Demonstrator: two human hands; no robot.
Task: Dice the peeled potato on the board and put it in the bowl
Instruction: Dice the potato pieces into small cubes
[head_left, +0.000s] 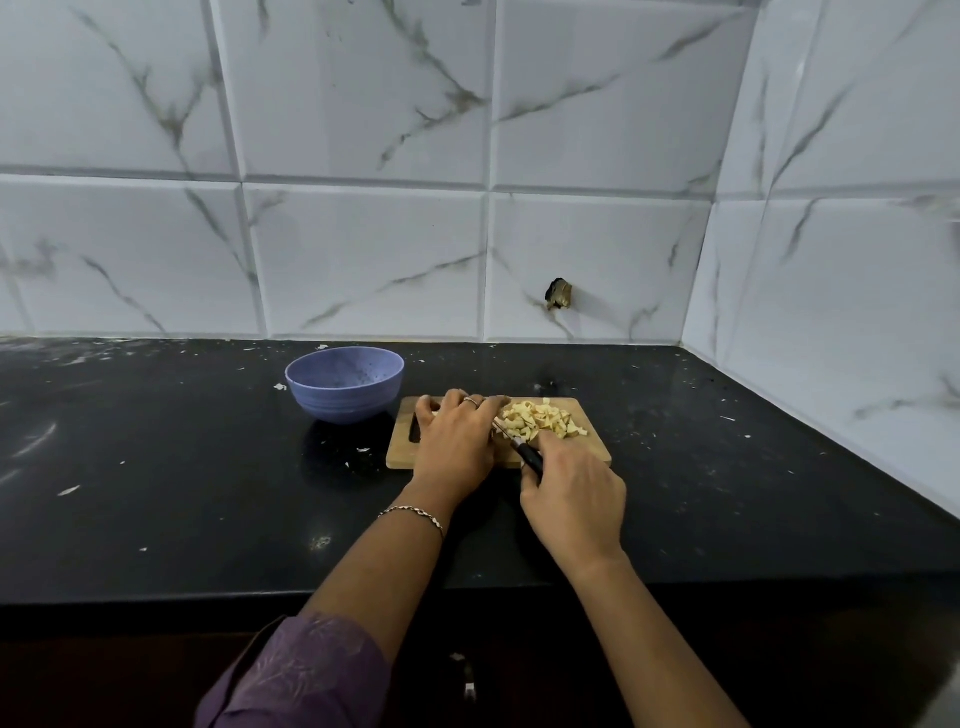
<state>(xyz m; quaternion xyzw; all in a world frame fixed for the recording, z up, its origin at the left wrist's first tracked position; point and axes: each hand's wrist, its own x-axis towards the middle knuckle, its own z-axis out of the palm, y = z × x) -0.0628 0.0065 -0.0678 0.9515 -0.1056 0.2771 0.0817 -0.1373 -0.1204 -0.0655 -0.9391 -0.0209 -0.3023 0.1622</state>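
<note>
The left hand (457, 441) hides most of the blade of the knife (529, 456) and the middle of the board (402, 454). The sleeve (296, 675) runs off the bottom edge.

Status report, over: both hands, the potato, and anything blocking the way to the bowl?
Left hand rests on board, touching the pile. Right hand grips knife. Potato pieces diced, on board; bowl empty. Nothing between board and bowl.

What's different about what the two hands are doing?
The left hand lies flat on the wooden board with fingers spread; the right hand is curled round the knife at its black handle. The left hand wears a ring, with a bracelet on its wrist; the right hand shows neither. Both sit beside the diced potato.
</note>
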